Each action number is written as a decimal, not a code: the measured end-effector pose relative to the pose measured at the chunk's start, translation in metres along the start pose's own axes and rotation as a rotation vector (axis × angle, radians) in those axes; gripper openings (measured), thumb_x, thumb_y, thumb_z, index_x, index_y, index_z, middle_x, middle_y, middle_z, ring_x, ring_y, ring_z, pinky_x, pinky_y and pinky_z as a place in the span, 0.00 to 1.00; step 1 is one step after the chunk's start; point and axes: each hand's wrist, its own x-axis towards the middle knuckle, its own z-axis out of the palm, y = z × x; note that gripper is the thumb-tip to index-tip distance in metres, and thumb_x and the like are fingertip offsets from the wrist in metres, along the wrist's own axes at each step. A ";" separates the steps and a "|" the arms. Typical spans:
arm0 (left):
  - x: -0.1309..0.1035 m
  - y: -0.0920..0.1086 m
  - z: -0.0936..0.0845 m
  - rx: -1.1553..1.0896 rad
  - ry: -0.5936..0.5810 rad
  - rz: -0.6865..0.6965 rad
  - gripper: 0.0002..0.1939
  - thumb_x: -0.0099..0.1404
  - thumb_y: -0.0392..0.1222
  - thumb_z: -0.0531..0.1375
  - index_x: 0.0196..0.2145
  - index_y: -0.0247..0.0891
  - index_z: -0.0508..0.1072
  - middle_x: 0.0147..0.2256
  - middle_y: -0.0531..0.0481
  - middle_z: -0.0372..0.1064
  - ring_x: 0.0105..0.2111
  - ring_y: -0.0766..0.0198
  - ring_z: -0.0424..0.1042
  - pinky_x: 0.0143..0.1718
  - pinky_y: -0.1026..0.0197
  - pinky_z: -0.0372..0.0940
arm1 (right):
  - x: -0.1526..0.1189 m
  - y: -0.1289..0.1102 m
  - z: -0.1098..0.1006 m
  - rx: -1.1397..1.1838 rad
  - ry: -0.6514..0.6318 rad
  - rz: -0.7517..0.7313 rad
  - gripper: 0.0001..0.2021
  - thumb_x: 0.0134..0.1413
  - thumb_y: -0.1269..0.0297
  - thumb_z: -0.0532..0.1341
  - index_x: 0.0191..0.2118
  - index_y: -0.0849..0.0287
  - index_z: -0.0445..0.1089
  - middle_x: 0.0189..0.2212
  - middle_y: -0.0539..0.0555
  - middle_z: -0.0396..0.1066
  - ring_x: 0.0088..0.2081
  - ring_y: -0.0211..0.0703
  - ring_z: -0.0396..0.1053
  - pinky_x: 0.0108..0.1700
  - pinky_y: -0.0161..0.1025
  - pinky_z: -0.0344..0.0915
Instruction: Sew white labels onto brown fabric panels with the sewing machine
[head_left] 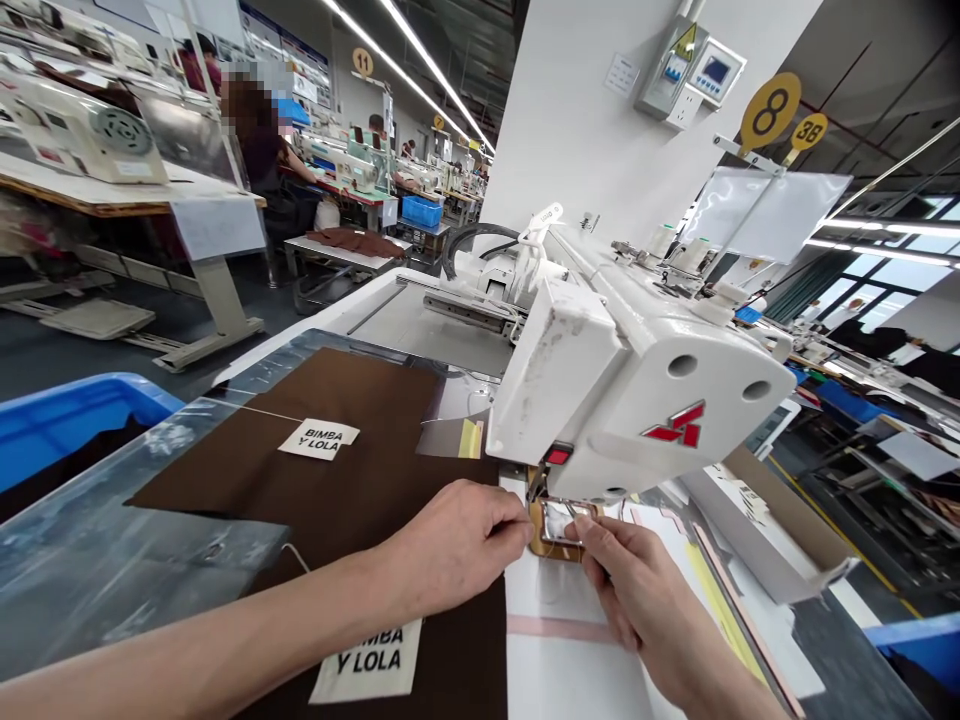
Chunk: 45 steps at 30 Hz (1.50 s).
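Sewing machine with a brass-coloured frame beneath its head. Left hand: fingers curled, just beside the frame's left edge; whether they pinch anything cannot be told. Right hand: thumb and fingertips at the frame's right side, their grip likewise unclear. Brown cloth lies between the machine and the left edge of the worktop, bearing one printed label and a nearer label partly hidden by the left forearm.
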 end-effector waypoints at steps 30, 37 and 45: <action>-0.001 0.000 -0.001 0.007 -0.005 0.005 0.14 0.68 0.36 0.54 0.23 0.37 0.66 0.23 0.57 0.64 0.24 0.68 0.62 0.25 0.62 0.50 | 0.002 0.009 0.001 -0.384 0.129 -0.269 0.21 0.66 0.42 0.56 0.36 0.57 0.71 0.24 0.47 0.60 0.23 0.37 0.52 0.25 0.37 0.49; -0.002 -0.002 0.000 -0.011 -0.009 0.006 0.14 0.68 0.36 0.54 0.24 0.38 0.63 0.23 0.58 0.59 0.24 0.69 0.57 0.25 0.65 0.51 | -0.003 0.008 0.008 -0.612 0.223 -0.352 0.19 0.69 0.45 0.53 0.38 0.53 0.71 0.31 0.55 0.76 0.34 0.50 0.71 0.35 0.41 0.60; -0.001 -0.002 0.000 -0.001 -0.005 0.016 0.13 0.67 0.36 0.53 0.24 0.38 0.65 0.23 0.57 0.62 0.24 0.68 0.59 0.25 0.64 0.51 | -0.006 0.012 0.007 -0.574 0.257 -0.396 0.21 0.69 0.42 0.52 0.40 0.53 0.71 0.29 0.54 0.76 0.33 0.51 0.72 0.32 0.40 0.61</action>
